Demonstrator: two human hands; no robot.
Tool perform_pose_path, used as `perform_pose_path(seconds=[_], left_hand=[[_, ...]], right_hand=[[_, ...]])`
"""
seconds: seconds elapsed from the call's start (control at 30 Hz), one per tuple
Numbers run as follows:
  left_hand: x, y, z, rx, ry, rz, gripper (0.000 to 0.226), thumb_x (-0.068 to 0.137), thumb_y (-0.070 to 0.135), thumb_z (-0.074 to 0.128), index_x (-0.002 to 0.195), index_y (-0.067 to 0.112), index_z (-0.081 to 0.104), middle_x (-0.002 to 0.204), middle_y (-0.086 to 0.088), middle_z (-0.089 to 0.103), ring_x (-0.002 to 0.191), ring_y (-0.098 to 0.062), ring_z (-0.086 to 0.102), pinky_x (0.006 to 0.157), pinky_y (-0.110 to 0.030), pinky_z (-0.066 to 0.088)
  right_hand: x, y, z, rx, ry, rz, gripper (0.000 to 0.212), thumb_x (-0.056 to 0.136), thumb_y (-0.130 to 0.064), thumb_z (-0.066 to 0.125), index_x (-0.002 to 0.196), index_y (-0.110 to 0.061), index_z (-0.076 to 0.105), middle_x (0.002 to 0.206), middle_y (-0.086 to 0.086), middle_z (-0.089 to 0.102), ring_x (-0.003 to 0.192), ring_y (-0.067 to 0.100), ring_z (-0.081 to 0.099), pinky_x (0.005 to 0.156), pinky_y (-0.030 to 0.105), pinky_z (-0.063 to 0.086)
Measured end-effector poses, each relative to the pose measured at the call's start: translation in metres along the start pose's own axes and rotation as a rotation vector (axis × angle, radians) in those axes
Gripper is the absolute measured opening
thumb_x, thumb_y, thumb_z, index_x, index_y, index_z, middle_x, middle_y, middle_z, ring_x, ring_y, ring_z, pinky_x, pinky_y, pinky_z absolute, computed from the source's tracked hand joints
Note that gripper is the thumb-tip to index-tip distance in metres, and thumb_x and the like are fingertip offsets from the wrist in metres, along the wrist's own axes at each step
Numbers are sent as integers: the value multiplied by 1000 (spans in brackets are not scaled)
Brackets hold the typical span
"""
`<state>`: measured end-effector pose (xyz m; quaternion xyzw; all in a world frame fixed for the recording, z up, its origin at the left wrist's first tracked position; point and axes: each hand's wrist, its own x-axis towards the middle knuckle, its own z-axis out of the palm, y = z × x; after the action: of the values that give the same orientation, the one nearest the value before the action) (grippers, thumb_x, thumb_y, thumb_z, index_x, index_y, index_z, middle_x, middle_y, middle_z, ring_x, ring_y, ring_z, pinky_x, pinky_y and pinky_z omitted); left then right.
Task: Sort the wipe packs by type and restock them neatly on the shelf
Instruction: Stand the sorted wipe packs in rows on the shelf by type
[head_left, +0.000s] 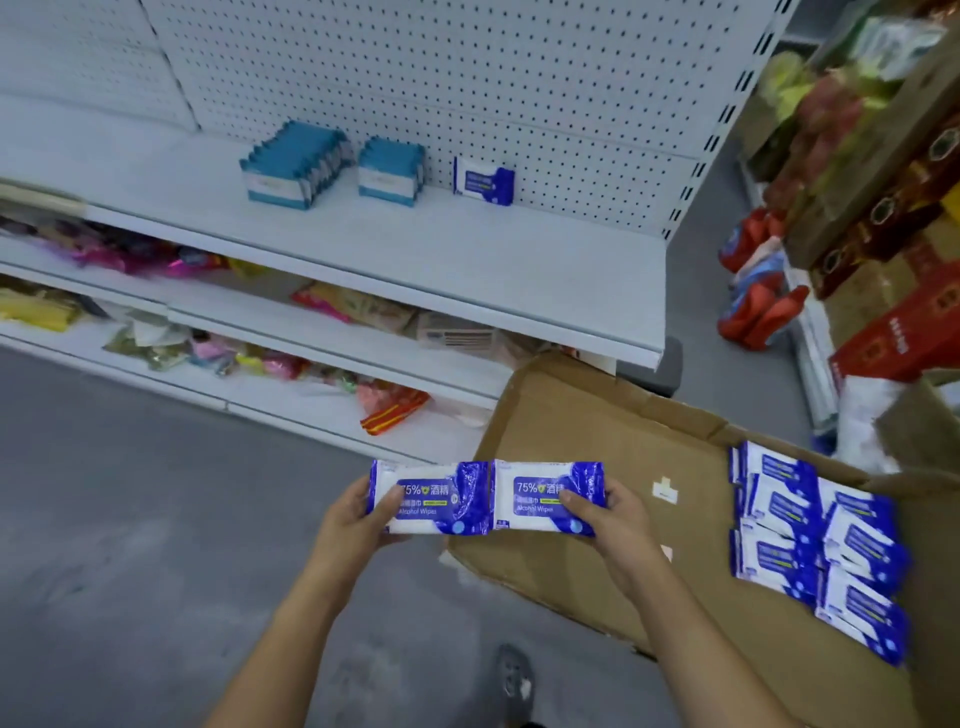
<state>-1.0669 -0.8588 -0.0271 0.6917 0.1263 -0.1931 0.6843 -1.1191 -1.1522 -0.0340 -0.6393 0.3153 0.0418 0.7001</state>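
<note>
My left hand (358, 525) grips one blue-and-white alcohol wipe pack (441, 496) and my right hand (608, 525) grips a second one (540, 493). The two packs are held side by side, edges touching, above the floor in front of the shelf. On the top white shelf (415, 249) stand two rows of teal-and-white wipe packs (293, 166) (389, 174), and to their right a single blue-and-white pack (483, 179) leans near the pegboard. Several more blue-and-white packs (815, 545) lie in an open cardboard box (597, 431) at my right.
Lower shelves (311, 332) hold mixed colourful snack bags. Red and brown cartons (893, 234) and red bags (753, 312) crowd another shelf at the right. Grey floor (130, 519) spreads to the left, with my shoe (514, 680) below.
</note>
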Motion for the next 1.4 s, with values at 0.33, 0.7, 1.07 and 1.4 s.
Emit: perform_pose_path(seconds=[0.33,0.7,1.07,1.4], left_hand=[[110,69,-82,18,36,-29,17,90,14,70,106,17,64,92,-2,78,84,-20,76,76,-35,60],[245,163,-131,51,-20,89,18,91,15,69,109,19,65,94,-2,78,89,-21,75,79,-45,61],[395,231,-145,124,-238,96,16,91,24,70,104,30,64,92,11,77,88,-12,74,68,-28,58],[450,255,-99,171,-360,52,21,89,23,71,109,28,63,96,11,77,90,-11,73,68,-25,57]], right_hand=[[87,-53,91,94,6,-10,27,85,-6,73,111,-8,66,101,13,76,96,34,72,90,48,56],[165,-146,186,71,141,-132,23,82,-10,78,103,-12,68,94,4,77,80,18,74,68,27,57],[242,-204,269,60,319,-129,20,84,-2,75,98,-14,65,96,10,74,80,19,73,63,24,57],[325,-269,247,13,410,-204,24,84,-1,75,96,-18,62,101,7,70,85,17,68,63,17,55]])
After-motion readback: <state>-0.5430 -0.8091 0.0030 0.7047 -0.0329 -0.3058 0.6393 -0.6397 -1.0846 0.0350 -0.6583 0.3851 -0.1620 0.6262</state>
